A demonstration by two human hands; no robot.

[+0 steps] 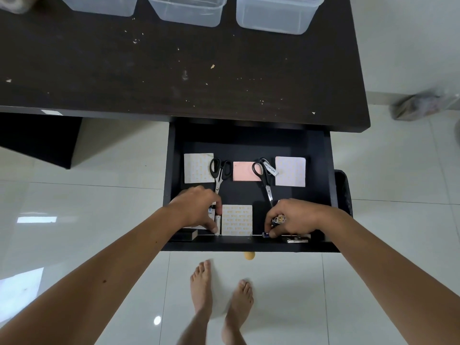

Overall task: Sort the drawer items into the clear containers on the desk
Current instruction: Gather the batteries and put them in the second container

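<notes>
- In the lower middle of the frame the open drawer [249, 135] holds two scissors [219, 171], a pink notepad [242, 171] and patterned pads.
- The left hand [196, 207] curls its fingertips around a white battery [217, 224] at the drawer's front left.
- The right hand [292, 217] grips a bundle of batteries [278, 219], with one finger on a blue-tipped one [265, 234].
- Three clear containers [189, 9] stand along the desk's top edge.

White floor tiles [74, 207] lie below. A crumpled plastic bag [423, 105] lies on the floor off the counter's right edge. A dark bin [344, 190] stands beside it. Two bare feet [219, 300] stand on the tiles.
</notes>
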